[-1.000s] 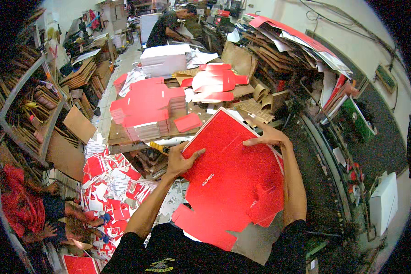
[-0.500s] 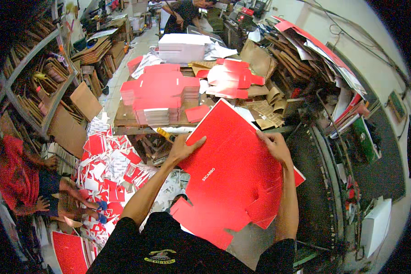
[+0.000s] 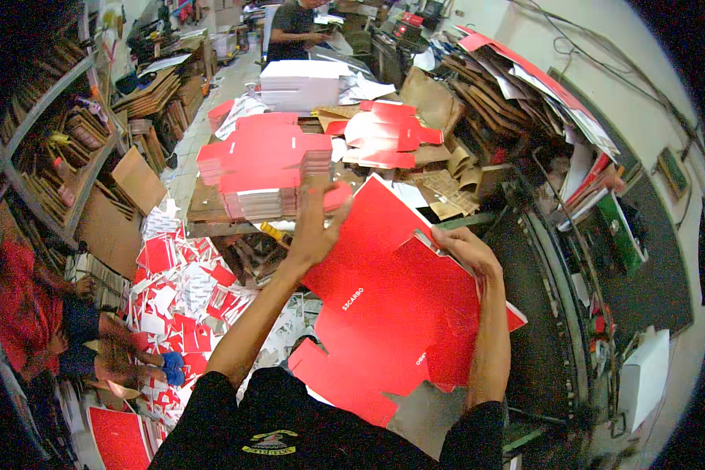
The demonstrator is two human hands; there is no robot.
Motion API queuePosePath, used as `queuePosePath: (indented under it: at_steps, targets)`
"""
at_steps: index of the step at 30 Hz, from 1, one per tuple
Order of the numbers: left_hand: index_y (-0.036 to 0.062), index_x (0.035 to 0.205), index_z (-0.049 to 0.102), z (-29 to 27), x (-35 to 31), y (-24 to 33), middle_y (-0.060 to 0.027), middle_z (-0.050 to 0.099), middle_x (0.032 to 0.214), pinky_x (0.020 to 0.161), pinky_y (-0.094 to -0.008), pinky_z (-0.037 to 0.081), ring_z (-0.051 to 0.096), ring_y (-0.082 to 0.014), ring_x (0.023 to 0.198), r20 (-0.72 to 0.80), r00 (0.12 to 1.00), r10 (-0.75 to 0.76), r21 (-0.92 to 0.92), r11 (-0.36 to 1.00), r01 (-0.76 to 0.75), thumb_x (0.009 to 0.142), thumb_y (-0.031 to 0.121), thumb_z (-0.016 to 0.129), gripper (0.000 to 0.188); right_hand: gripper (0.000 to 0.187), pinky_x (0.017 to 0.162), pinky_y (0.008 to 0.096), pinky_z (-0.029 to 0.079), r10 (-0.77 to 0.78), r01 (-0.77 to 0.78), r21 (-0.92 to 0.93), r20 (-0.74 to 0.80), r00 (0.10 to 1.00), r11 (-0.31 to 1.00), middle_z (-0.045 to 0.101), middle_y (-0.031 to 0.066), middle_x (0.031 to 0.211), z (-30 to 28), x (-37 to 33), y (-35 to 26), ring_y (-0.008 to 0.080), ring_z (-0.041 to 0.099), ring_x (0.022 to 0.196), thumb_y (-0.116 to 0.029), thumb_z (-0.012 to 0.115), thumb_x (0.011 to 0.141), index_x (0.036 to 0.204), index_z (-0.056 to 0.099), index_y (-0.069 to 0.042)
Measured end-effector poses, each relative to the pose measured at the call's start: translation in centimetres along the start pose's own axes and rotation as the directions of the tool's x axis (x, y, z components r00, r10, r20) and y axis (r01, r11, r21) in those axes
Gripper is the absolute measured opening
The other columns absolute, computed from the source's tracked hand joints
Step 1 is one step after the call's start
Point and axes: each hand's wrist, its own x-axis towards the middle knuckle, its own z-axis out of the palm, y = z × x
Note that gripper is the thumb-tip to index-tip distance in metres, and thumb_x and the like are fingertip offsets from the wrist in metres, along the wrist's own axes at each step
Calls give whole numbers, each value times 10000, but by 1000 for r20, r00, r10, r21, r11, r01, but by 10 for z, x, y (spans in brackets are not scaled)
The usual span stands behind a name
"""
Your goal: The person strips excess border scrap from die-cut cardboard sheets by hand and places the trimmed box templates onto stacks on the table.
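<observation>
A large red die-cut cardboard sheet (image 3: 376, 294) with a thin white edge lies tilted in front of me, its notched lower end close to my shirt. My right hand (image 3: 471, 251) grips the sheet's upper right edge, where a strip is bent up by the fingers. Beside the upper left edge, my left hand (image 3: 319, 231) has its fingers stretched upward and apart, slightly blurred. Beyond it, a neat stack of red cut box blanks (image 3: 266, 149) stands on a wooden table (image 3: 211, 205).
Red and white offcuts (image 3: 184, 290) cover the floor at left, beside a person in red (image 3: 27, 305). Another person (image 3: 294, 35) stands at the far end. More red blanks (image 3: 388, 129) and a white stack (image 3: 304, 82) occupy the table. Dark machinery (image 3: 536, 313) is at right.
My left hand has come off the sheet's edge and risen, fingers opening. My right hand has bent up a strip along the sheet's right edge. The far person has shifted.
</observation>
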Motion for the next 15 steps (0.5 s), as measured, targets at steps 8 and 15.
queuePosePath:
  at_steps: [8, 15]
  targets:
    - [46, 1164, 521, 46, 20, 110, -158, 618, 1042, 872, -517, 421, 578, -332, 1011, 834, 548, 60, 282, 808, -517, 746, 427, 710, 596, 415, 573, 254, 401, -31, 39, -134, 61, 998, 990, 599, 2, 702, 6, 7, -28, 78, 499, 658, -433, 583, 888, 874, 713, -39]
    - [63, 1126, 577, 67, -19, 72, -89, 607, 919, 824, -422, 333, 550, -234, 926, 534, 690, 489, 142, 753, -643, 750, 418, 695, 531, 551, 803, 349, 470, -345, 255, -340, -237, 908, 905, 665, 146, 976, -9, -51, -19, 255, 610, 907, -519, 513, 897, 1048, 666, -12]
